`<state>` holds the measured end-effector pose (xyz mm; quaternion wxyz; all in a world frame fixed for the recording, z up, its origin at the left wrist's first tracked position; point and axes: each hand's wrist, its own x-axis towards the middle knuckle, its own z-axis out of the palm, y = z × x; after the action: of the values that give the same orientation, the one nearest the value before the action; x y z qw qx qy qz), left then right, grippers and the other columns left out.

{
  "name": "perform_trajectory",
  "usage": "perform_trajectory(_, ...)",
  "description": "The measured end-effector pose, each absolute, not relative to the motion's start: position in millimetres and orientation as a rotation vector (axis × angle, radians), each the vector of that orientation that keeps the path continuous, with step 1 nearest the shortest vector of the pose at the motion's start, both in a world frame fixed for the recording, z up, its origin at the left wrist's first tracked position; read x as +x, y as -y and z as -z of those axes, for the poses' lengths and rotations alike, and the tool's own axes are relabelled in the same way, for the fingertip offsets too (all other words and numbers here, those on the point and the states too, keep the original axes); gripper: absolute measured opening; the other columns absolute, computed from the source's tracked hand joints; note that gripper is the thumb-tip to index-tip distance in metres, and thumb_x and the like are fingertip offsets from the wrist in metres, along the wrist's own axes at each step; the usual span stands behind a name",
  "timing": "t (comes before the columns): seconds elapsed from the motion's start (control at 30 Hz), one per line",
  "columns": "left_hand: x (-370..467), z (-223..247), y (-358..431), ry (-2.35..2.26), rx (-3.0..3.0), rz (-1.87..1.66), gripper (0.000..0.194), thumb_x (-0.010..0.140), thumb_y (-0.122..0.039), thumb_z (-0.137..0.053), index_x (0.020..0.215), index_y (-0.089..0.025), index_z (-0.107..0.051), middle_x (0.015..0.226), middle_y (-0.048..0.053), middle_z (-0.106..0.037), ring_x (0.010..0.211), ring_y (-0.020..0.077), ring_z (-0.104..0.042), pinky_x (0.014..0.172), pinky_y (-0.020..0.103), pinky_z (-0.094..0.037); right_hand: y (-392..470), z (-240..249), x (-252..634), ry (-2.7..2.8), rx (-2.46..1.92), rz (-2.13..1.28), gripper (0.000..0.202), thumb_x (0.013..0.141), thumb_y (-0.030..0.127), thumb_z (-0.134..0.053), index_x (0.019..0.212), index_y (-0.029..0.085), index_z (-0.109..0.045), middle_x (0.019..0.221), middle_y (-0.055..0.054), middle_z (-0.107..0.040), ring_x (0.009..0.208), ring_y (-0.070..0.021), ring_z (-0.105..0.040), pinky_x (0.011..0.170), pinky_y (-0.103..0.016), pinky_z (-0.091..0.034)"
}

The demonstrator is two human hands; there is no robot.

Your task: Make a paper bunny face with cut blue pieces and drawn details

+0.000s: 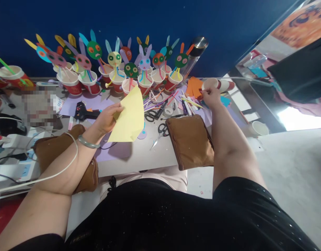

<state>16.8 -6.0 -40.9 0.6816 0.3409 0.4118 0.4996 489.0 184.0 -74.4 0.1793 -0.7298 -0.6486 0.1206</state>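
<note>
Lead: Starting nearest you, what is lying at the front of the table [112, 170]?

Second: A brown pad [91, 174] is lying beneath your left forearm. To the right, a brown cushion [190, 139] is overhanging the front edge. Just left of that cushion, black-handled scissors [159, 135] are lying with their blades pointing towards you.

Lead: Condition of the left grip?

Second: Your left hand [108, 118] is grasping a yellow sheet [129, 118] by its left edge, thumb on top. You are holding the sheet in the air above the table — its lower right corner is curling. A black glue gun [83, 112] is lying just to the left of that hand, over purple paper [67, 104].

Lead: And the right?

Second: Your right hand [212, 97] is reaching well out, fingers bending at the near side of a white paper cup [209, 83]. Whether they are gripping it, I cannot tell. Orange paper [194, 87] is lying just left of the hand, and a clear roll of tape [168, 111] is lying between your two hands.

Lead: Farthest back?

Second: Red-and-white cups [94, 86] are standing in a crowded row, rabbit-eared faces [181, 60] rising above them. A metal-capped bottle [199, 43] is standing at the row's right end, before the blue wall [160, 17].
</note>
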Motion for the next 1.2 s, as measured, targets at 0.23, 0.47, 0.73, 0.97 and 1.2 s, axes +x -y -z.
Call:
perform_trajectory(0.23,15.1,44.0,5.5,-0.935,0.767,-1.112,0.022,0.068,-0.025,-0.075,0.085,-0.015,-0.067,0.071,0.002,-0.072,0.066,0.0176,-0.071,0.067,0.028,-0.058,-171.4,62.2,468.8,1.337,-1.892,-0.648,0.023,0.099,0.009,-0.044,0.082,0.024,-0.05,0.069,0.003,-0.064,0.068,-0.01,-0.06,0.078,-0.03,-0.05)
perform_trajectory(0.47,18.6,48.1,4.4,-0.941,0.805,-1.147,0.026,0.066,-0.029,-0.078,0.085,-0.016,-0.069,0.071,0.002,-0.073,0.062,0.0165,-0.068,0.063,0.027,-0.054,-152.1,28.0,436.1,1.135,-1.654,-0.858,0.026,0.097,0.007,-0.042,0.077,0.024,-0.046,0.07,0.003,-0.061,0.067,-0.0077,-0.052,0.071,-0.023,-0.043)
perform_trajectory(0.73,28.8,55.5,6.0,-1.057,0.973,-1.29,0.025,0.072,-0.033,-0.076,0.091,-0.019,-0.066,0.082,0.001,-0.077,0.073,0.0167,-0.07,0.072,0.028,-0.054,-32.1,-19.6,330.1,1.458,-1.175,-1.491,0.029,0.076,0.042,-0.086,0.082,0.025,-0.063,0.102,-0.002,-0.076,0.062,-0.0124,-0.065,0.053,-0.028,-0.048)
perform_trajectory(0.97,33.7,58.8,14.2,-0.95,1.059,-1.307,0.029,0.08,-0.037,-0.078,0.1,-0.019,-0.067,0.087,0.002,-0.076,0.077,0.0173,-0.072,0.074,0.028,-0.054,-1.8,0.2,277.8,1.634,-1.056,-1.562,0.032,0.075,0.046,-0.092,0.076,0.025,-0.067,0.072,-0.001,-0.074,0.073,-0.0164,-0.073,0.066,-0.029,-0.062)
perform_trajectory(1.2,30.4,50.0,14.8,-0.992,0.982,-1.152,0.034,0.084,-0.04,-0.077,0.107,-0.021,-0.06,0.089,0.002,-0.075,0.069,0.0149,-0.073,0.061,0.025,-0.055,-36.9,9.4,316.0,1.366,-1.219,-1.398,0.021,0.08,0.021,-0.086,0.074,0.022,-0.066,0.076,-0.002,-0.073,0.08,-0.0153,-0.075,0.085,-0.034,-0.068)
